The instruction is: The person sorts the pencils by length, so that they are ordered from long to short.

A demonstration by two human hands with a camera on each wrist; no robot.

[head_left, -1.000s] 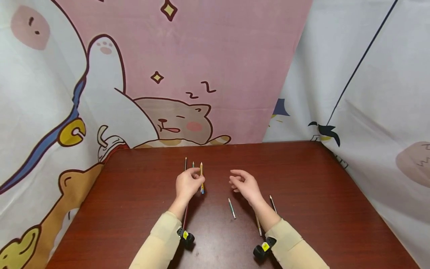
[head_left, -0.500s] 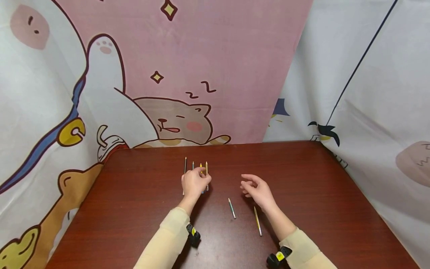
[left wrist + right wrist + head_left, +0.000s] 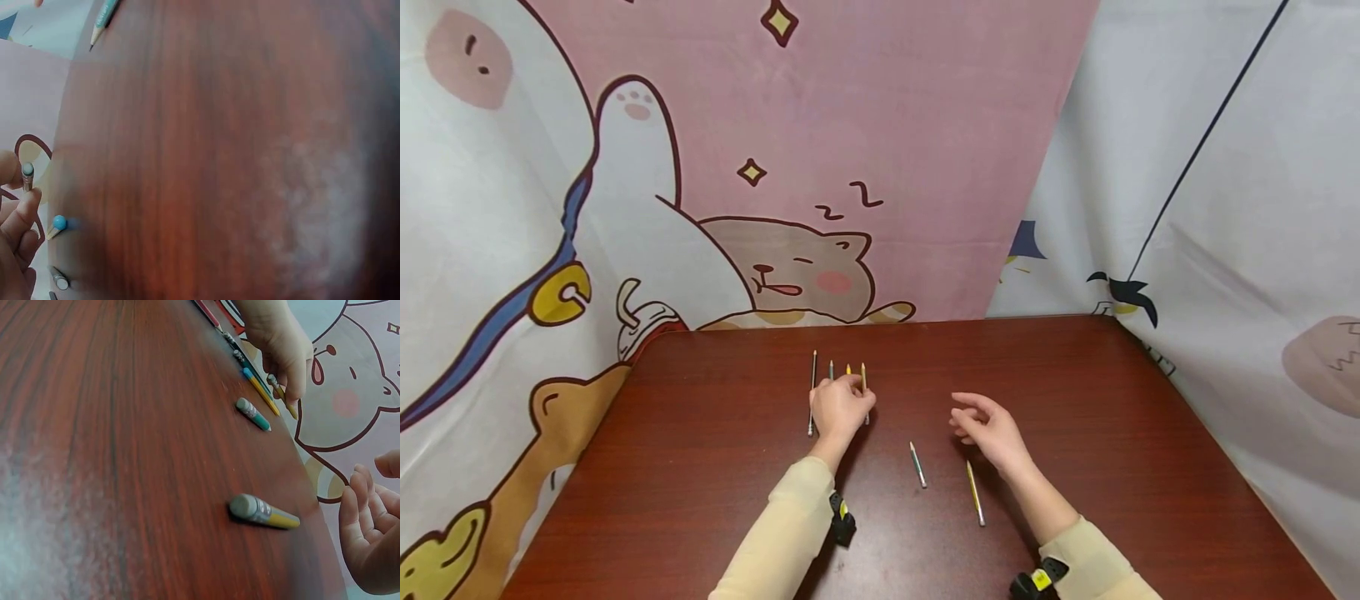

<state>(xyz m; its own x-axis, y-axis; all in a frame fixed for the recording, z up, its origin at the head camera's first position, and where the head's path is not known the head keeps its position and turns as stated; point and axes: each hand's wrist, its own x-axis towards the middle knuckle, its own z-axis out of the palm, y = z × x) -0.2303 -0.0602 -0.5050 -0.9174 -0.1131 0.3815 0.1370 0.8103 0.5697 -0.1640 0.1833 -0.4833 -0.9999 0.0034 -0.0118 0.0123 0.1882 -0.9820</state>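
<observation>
My left hand (image 3: 842, 410) pinches a yellow pencil (image 3: 864, 377) between thumb and fingertips, at the right end of a row of pencils. In the row lie a dark pencil (image 3: 813, 375), a teal-tipped pencil (image 3: 831, 368) and a yellow pencil with a blue end (image 3: 259, 389), all pointing away from me and partly covered by the hand. My right hand (image 3: 992, 429) holds nothing, its fingers loosely bent above the table. Nearest to it lie another yellow pencil (image 3: 975, 493) and a short teal pencil (image 3: 918, 465).
The dark red wooden table (image 3: 700, 483) ends at a hanging cloth (image 3: 925, 167) printed with cartoon animals. A red pencil (image 3: 206, 312) lies at the far end in the right wrist view; in the head view my left arm hides that spot.
My left hand has moved right with the yellow pencil, from beside the blue-ended one to the row's right end. My right hand has drawn away to the right and slightly nearer me.
</observation>
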